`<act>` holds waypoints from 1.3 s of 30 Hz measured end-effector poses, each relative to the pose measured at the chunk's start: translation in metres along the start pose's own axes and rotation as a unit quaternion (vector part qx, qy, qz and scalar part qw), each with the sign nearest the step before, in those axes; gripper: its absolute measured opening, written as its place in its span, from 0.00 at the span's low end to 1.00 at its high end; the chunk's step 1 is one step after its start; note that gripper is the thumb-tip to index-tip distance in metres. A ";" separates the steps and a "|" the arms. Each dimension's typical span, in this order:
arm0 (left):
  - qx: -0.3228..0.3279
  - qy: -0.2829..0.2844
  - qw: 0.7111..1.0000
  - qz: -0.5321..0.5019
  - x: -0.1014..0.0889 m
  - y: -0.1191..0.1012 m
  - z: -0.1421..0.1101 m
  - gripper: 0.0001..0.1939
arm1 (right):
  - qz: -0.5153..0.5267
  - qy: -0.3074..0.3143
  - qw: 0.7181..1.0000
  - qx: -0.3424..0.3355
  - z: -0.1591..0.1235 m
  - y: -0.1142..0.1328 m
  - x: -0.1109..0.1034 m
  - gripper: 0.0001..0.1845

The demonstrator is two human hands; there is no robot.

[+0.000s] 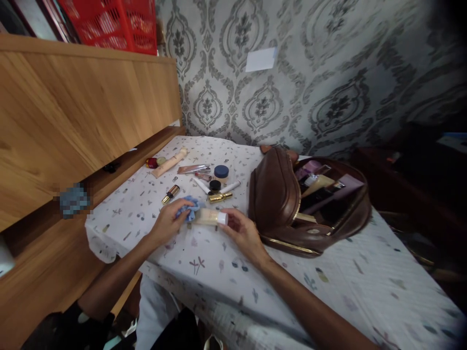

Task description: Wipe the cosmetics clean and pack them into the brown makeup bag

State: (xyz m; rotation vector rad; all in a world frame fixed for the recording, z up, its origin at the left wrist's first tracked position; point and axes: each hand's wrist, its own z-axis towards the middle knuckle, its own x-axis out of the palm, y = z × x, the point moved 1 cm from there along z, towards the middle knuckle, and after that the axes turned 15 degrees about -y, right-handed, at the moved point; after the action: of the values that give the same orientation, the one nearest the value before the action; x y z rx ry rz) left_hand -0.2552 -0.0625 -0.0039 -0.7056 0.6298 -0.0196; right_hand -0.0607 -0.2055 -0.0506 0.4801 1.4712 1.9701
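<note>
My left hand (170,221) is closed around a crumpled blue cloth (188,209), held against the left end of a pale cream tube (207,217). The fingers of my right hand (245,234) grip the tube by its white cap (222,218). The tube lies level just above the patterned cloth cover, slightly blurred. Close behind it are a gold lipstick tube (220,197), a black-lidded pot (215,185), a blue-lidded jar (221,171) and a black-and-gold lipstick (170,194). To the right, an open brown leather bag (273,194) holds several cosmetics.
A beige tube (170,163), a pinkish tube (193,169) and a dark red item (151,163) lie farther back left. The covered table (226,272) meets a wooden cabinet (87,102) on the left. A red basket (109,24) stands on top of the cabinet. Patterned wallpaper is behind.
</note>
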 end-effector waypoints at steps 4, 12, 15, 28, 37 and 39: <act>0.089 0.073 0.993 -0.006 0.010 -0.027 0.010 0.16 | 0.015 0.018 0.998 -0.064 -0.003 0.007 0.001 0.16; 0.126 0.172 0.975 0.054 0.016 -0.020 0.023 0.18 | 0.019 0.008 0.996 -0.090 -0.004 0.011 0.000 0.15; 0.076 0.177 0.981 0.022 0.006 -0.003 0.024 0.19 | 0.043 0.003 0.997 -0.068 -0.002 0.009 0.000 0.17; -0.178 0.142 0.953 -0.198 0.036 0.020 0.025 0.23 | 0.207 -0.040 0.957 0.198 0.009 0.011 0.025 0.24; 0.017 0.199 0.978 -0.060 0.063 0.010 0.069 0.18 | 0.211 -0.206 0.934 0.201 0.037 -0.015 0.047 0.23; 0.038 0.200 0.979 -0.006 0.072 0.009 0.076 0.22 | 0.225 -0.230 0.925 0.200 0.043 -0.020 0.048 0.23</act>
State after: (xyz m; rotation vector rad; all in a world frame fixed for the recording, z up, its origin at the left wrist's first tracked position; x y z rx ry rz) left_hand -0.1563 -0.0260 -0.0029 -0.6349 1.0048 -0.2004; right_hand -0.0642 -0.1389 -0.0595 1.4662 1.5348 1.6869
